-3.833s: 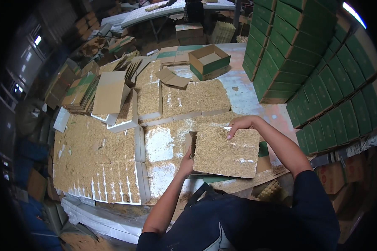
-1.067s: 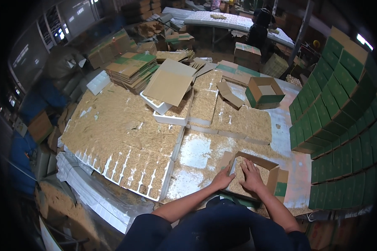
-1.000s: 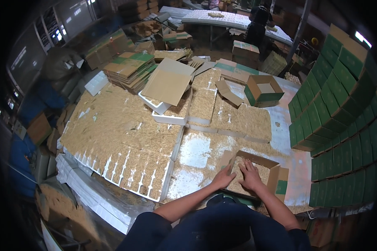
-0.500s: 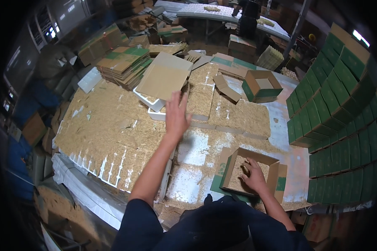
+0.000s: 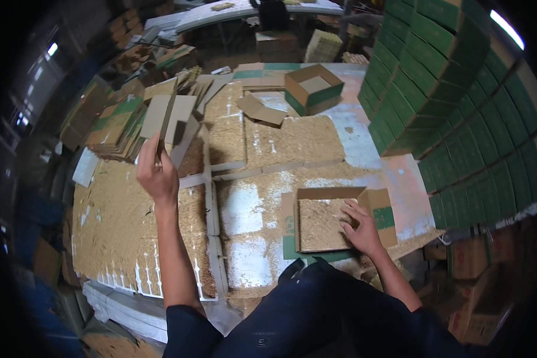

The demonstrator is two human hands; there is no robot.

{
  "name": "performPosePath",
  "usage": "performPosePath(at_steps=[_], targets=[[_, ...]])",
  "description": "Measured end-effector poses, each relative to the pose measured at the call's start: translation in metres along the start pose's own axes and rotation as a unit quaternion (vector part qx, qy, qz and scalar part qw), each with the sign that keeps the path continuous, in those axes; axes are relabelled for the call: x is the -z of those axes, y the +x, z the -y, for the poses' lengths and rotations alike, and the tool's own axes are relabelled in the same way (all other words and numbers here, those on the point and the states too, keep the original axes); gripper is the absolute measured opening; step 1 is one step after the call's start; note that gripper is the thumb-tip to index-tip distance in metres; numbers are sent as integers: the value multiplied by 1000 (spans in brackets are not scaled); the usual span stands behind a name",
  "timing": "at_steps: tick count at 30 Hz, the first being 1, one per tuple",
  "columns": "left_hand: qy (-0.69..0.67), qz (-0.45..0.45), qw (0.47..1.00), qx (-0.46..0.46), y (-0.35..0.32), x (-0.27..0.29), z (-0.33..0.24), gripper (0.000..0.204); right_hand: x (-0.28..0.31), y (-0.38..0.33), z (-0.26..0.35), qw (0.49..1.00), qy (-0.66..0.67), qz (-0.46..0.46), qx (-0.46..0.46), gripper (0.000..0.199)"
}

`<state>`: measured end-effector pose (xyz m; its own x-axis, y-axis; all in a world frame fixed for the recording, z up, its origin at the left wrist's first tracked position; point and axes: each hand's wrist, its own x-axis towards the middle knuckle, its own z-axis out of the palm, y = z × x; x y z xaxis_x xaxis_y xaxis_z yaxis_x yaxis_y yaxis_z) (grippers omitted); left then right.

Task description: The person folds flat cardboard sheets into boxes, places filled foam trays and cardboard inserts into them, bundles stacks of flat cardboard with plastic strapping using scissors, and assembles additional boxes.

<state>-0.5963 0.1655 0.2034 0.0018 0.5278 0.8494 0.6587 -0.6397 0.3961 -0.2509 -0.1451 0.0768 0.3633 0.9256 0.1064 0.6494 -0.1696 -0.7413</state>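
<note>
My left hand [image 5: 157, 174] is raised over the left part of the table, its fingers pinched on the lower edge of a flat brown cardboard sheet [image 5: 170, 110], which stands tilted on edge. Close behind are more loose sheets. At the right front, an open green-and-brown cardboard box [image 5: 331, 193] has its flaps folded out. Pale straw-like shavings [image 5: 321, 225] fill it in a flat layer. My right hand [image 5: 362, 230] rests at the box's right side, fingers spread over the shavings and holding nothing.
Shavings cover much of the table [image 5: 244, 206]. Behind stand an empty box [image 5: 314, 89] and a folded cardboard strip [image 5: 261, 111]. A stack of flattened cartons [image 5: 116, 130] lies at the left. Tall rows of green boxes [image 5: 420, 71] line the right side.
My left hand has moved left and closed on a cardboard sheet, which is now lifted on edge. My right hand stays at the box. The view has shifted to the right.
</note>
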Motion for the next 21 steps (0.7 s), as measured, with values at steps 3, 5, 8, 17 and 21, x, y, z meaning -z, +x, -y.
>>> performPosePath(at_steps=[3,5,8,17,21], targets=[[-334,52,928,154,-44,-10,-94,23,18,11,1,992,105,-51,-42,51],[-382,120,877,265,-73,-12,-146,28,16,25,-9,940,323,-70,-86,53],[-501,244,666,495,-150,-49,-173,25,26,31,-15,866,472,-87,-138,47],[-292,402,807,319,-247,-50,-182,25,21,20,-101,930,294,-99,-198,32],[-146,451,876,83,-245,-45,-197,29,16,33,-86,984,90,-1,-152,41]])
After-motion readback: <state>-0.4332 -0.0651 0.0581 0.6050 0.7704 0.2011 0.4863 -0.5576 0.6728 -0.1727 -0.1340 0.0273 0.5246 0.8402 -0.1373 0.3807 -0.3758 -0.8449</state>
